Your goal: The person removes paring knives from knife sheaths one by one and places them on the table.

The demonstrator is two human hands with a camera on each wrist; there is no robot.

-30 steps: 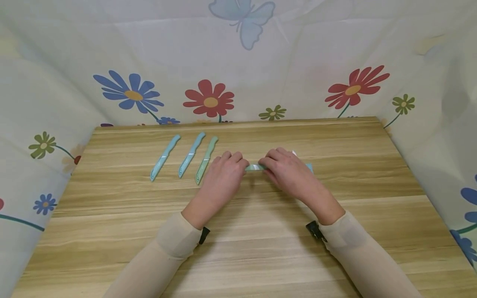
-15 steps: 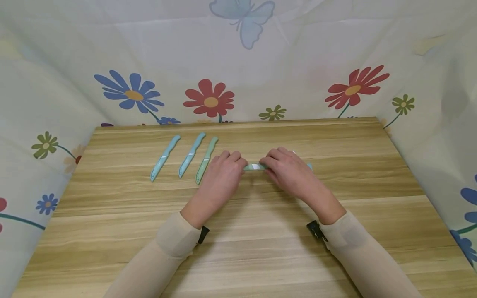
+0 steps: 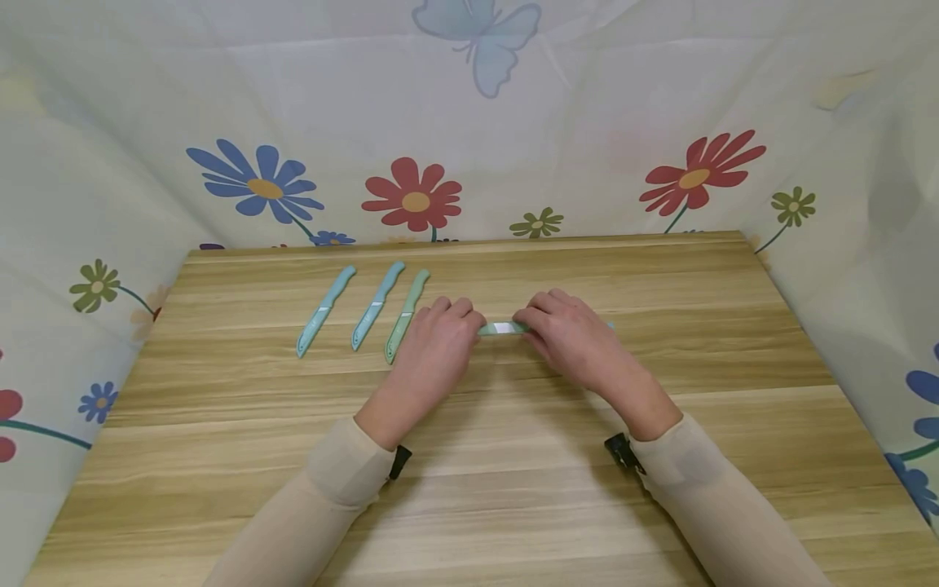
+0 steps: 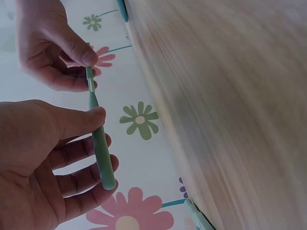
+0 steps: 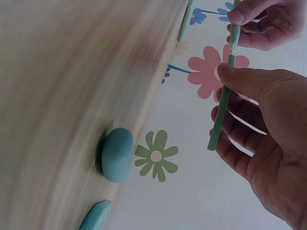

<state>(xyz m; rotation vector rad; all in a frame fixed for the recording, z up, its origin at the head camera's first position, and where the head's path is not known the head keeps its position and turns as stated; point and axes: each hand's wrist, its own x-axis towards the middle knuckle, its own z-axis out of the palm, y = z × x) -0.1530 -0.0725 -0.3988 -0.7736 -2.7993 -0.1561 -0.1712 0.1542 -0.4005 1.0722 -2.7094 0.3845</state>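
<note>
A green knife (image 3: pixel 503 328) is held level between the hands, close over the table. My left hand (image 3: pixel 438 346) pinches its handle (image 4: pixel 101 153) between thumb and fingers. The right hand (image 3: pixel 575 338) grips the slim green sheath (image 5: pixel 221 112) on the other side. A short pale stretch of blade (image 5: pixel 232 50) shows between handle and sheath in the right wrist view. Left of the hands lie two blue knives (image 3: pixel 326 310) and a green one (image 3: pixel 408 314), side by side; the left hand partly overlaps the green one.
Past the right hand lies a blue item (image 3: pixel 610 325), mostly hidden in the head view. In the right wrist view, a rounded teal end (image 5: pixel 117 154) and another teal piece (image 5: pixel 96 215) are on the wooden table (image 3: pixel 513 505). A flowered cloth (image 3: pixel 587 122) hangs behind.
Both hands have drawn slightly apart, so a little more of the knife shows between them. A white bit beyond the right hand is now hidden. The three knives stay put.
</note>
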